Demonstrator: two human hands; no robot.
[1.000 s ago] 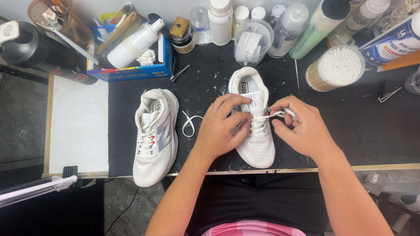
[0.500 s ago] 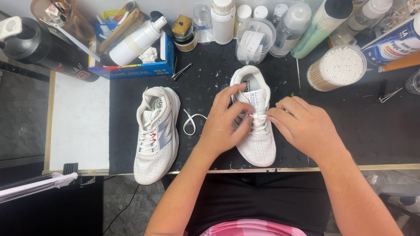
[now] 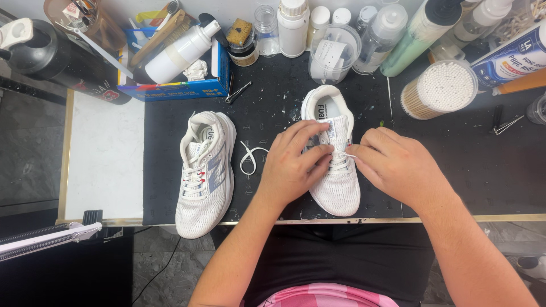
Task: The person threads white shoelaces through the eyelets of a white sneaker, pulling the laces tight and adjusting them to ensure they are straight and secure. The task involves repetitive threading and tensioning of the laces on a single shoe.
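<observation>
Head view shows both my hands on 1 white sneaker (image 3: 335, 170) lying on the black mat (image 3: 455, 165), toe toward me and heel away — its long axis runs straight out from my body. My left hand (image 3: 293, 165) curls over the shoe's left side, fingers pinched shut on the white lace (image 3: 341, 153) over the tongue. My right hand (image 3: 395, 165) closes on the same lace from the right, touching the shoe. Both sit equally near. A loose loop of lace (image 3: 248, 159) trails left toward the 2nd sneaker (image 3: 205, 173), which lies parallel, apart from my hands.
</observation>
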